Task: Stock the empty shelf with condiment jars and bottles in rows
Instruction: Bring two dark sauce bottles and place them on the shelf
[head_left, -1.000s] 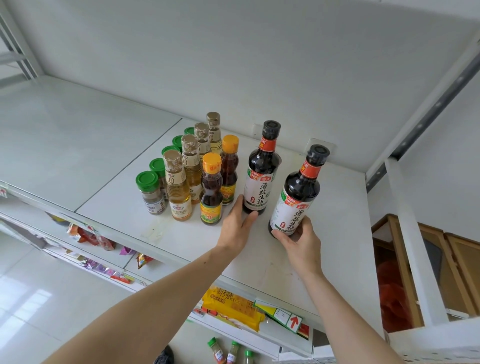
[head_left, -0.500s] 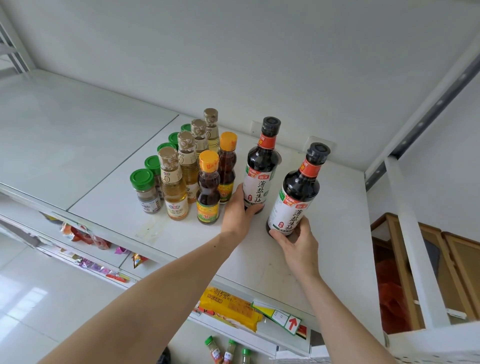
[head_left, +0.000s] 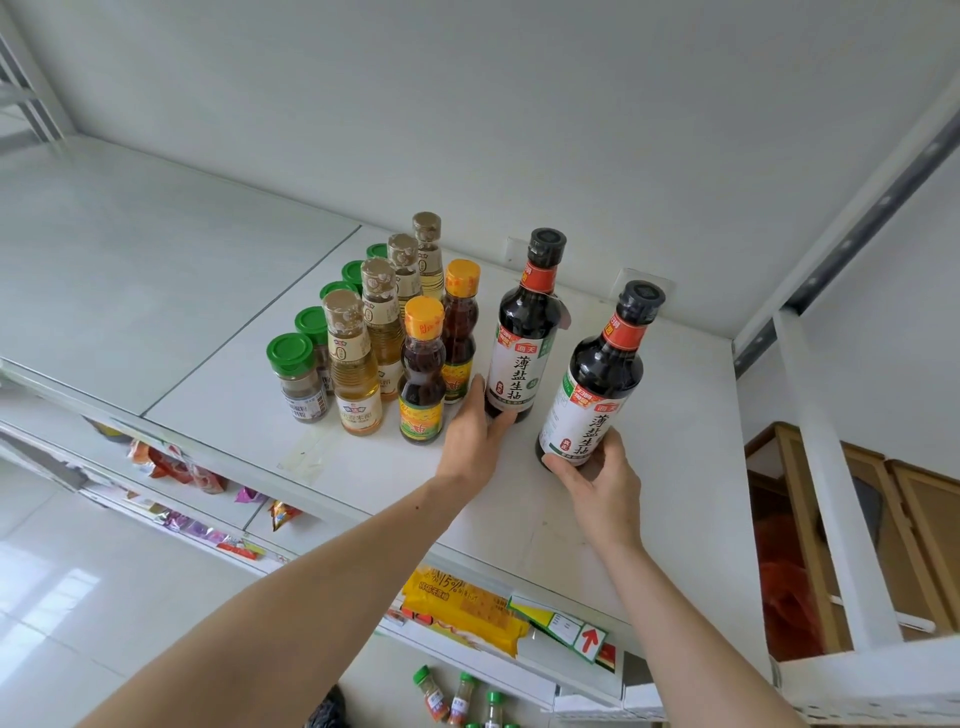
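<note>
Dark glass: two soy sauce bottles on the white shelf (head_left: 649, 519). Left hand (head_left: 475, 441) fingers curl round the rear bottle (head_left: 522, 358); right hand (head_left: 602, 480) grips the tilted front bottle (head_left: 592, 400), which could topple if released unevenly.

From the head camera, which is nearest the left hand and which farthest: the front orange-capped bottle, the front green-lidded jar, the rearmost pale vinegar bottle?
1. Front orange-capped bottle, just left of the left hand.
2. Front green-lidded jar, farther left, near the shelf edge.
3. Rearmost pale vinegar bottle, at the back.
</note>
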